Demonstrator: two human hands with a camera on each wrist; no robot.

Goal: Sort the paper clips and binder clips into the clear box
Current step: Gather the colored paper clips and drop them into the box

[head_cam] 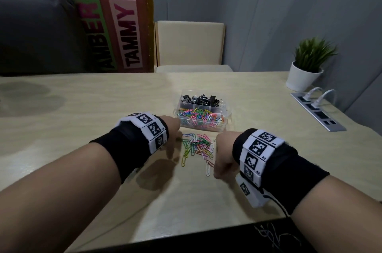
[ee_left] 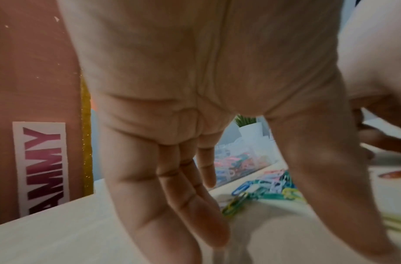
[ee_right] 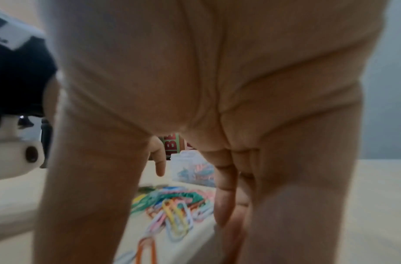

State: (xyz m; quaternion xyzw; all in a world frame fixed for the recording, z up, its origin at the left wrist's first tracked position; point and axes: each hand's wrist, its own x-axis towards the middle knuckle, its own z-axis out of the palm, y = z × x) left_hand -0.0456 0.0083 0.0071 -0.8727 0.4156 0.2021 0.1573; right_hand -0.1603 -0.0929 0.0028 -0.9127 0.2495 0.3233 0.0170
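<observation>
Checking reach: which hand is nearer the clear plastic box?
Left. The left hand sits beside the clear plastic box's near-left corner; the right hand lies nearer the person.

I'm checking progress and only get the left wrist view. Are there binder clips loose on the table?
Observer: None that I can see. The black binder clips sit in the far compartment of the clear box.
Operator: Any loose clips besides the pile?
Observer: Yes, a white paper clip lies apart from the pile, nearer the person, beside the right hand.
Operator: Does that hand hold anything?
Observer: No. In the right wrist view its fingers point straight down beside the pile and hold nothing.
</observation>
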